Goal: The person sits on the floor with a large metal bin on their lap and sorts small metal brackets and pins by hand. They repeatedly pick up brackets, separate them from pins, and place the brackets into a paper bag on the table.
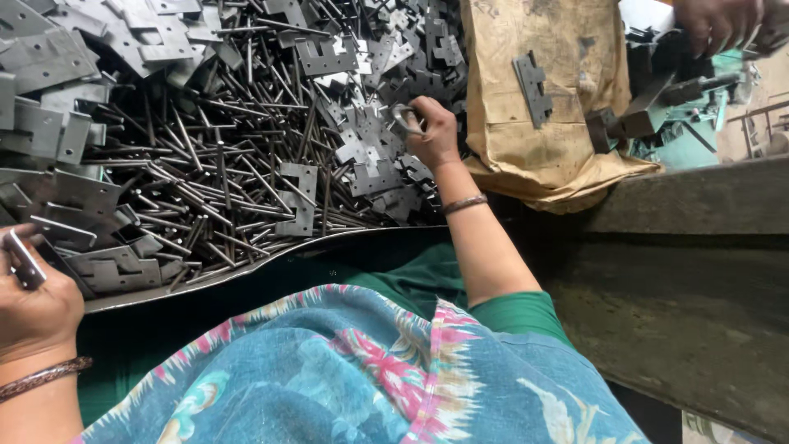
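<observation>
Your right hand (431,131) reaches out over the heap, its fingers curled shut around a small grey hinge leaf (404,117) pinched at the fingertips, at about twelve o'clock from your wrist; the grip looks light, as suits a thin flat stamping lifted off a loose pile. A dark bangle (465,203) sits on that wrist. Your left hand (33,308) is down at eight o'clock in the view, near your body, its fingers closed on another flat metal piece (25,259) held edge-up between thumb and fingers, so its knuckle edge faces you; a braided bracelet (45,376) circles that wrist. Around both hands lies the big pile: long thin steel hinge pins (238,164) tangled in the middle, with stamped hinge leaves (74,66) banked up at nine to eleven o'clock and more scattered beneath your right hand. All of it rests on a curved sheet-metal tray (246,267) whose rim runs just in front of your lap, keeping the parts within arm's reach. At one o'clock a brown paper sack (559,99) is slumped against the pile, with a single hinge leaf (532,86) lying on it. Beyond that, at two o'clock, another person's hand (715,25) works over dark metal parts beside a green machine (699,123). Your floral blue cloth (370,378) fills the near edge at six o'clock.
</observation>
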